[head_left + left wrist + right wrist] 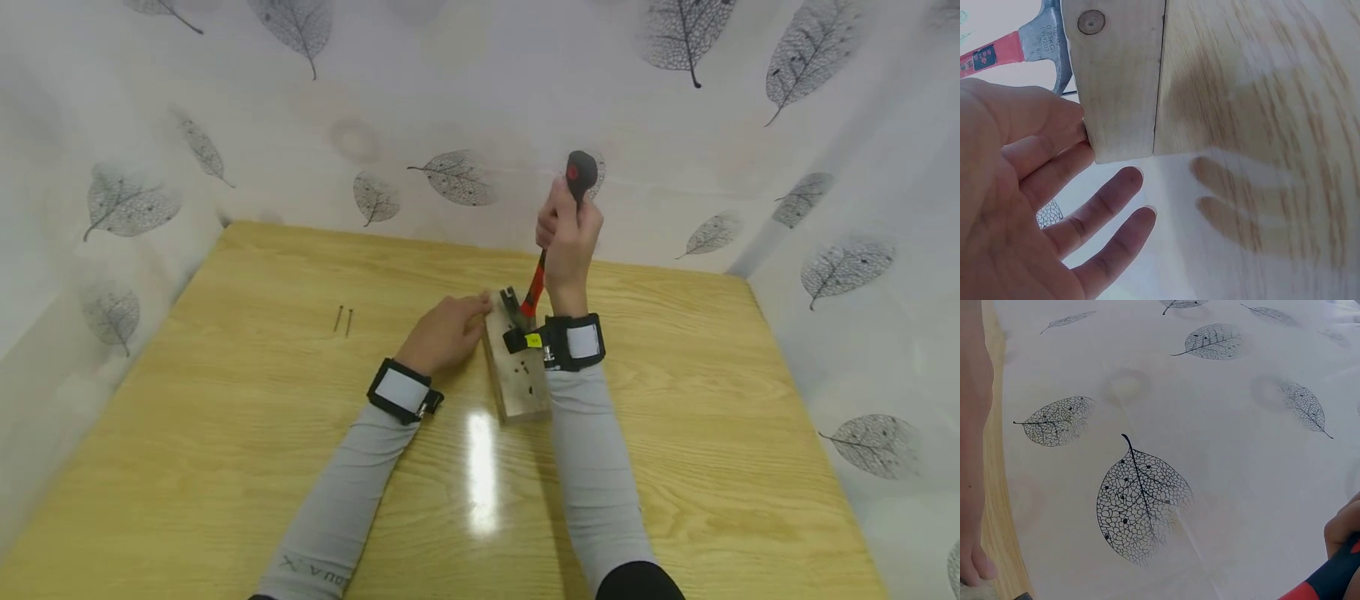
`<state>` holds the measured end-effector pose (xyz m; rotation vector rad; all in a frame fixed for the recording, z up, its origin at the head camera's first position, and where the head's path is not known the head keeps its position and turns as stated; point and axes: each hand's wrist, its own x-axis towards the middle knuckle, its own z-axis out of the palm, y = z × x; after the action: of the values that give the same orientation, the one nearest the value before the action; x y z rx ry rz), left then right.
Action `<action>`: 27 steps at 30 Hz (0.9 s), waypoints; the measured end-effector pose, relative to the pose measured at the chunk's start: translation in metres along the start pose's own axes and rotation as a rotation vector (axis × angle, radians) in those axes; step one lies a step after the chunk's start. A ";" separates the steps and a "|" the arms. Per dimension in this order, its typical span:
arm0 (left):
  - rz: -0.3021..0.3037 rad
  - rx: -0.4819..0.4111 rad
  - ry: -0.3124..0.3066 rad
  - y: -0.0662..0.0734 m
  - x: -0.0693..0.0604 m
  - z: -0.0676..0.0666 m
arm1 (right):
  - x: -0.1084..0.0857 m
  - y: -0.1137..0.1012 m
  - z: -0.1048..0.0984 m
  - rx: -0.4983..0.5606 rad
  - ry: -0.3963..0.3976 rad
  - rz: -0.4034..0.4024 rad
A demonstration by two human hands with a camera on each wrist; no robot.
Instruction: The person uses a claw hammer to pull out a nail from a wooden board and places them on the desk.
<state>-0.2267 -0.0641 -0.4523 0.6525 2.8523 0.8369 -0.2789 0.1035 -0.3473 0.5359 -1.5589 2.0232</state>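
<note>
A pale wooden block (512,392) lies on the table, with several dark marks on its top. My left hand (450,333) holds the block's far left corner; in the left wrist view its thumb and nearer fingers meet the block's edge while two fingers (1124,240) reach past it. My right hand (570,237) grips the black-and-red handle of a claw hammer (534,287), tilted up over the block. The hammer's claw points away and its head is low over the block's top. Whether the claw holds a nail cannot be made out.
Two nails (343,320) lie side by side on the wooden table (247,400), left of the block. A wall covering (487,100) with a leaf print stands close behind the table and on both sides.
</note>
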 end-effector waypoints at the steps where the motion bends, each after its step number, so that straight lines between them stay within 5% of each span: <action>1: -0.002 0.012 -0.004 0.000 0.000 0.000 | -0.001 -0.001 -0.002 0.022 0.005 -0.012; 17: 0.012 0.085 -0.010 0.002 0.003 0.006 | -0.016 -0.014 -0.016 0.113 -0.003 -0.110; 27: 0.009 0.091 -0.010 0.002 0.001 0.005 | -0.021 -0.029 -0.037 0.213 0.121 -0.177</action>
<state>-0.2261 -0.0594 -0.4552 0.6787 2.8952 0.7064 -0.2446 0.1411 -0.3472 0.5975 -1.1899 2.0548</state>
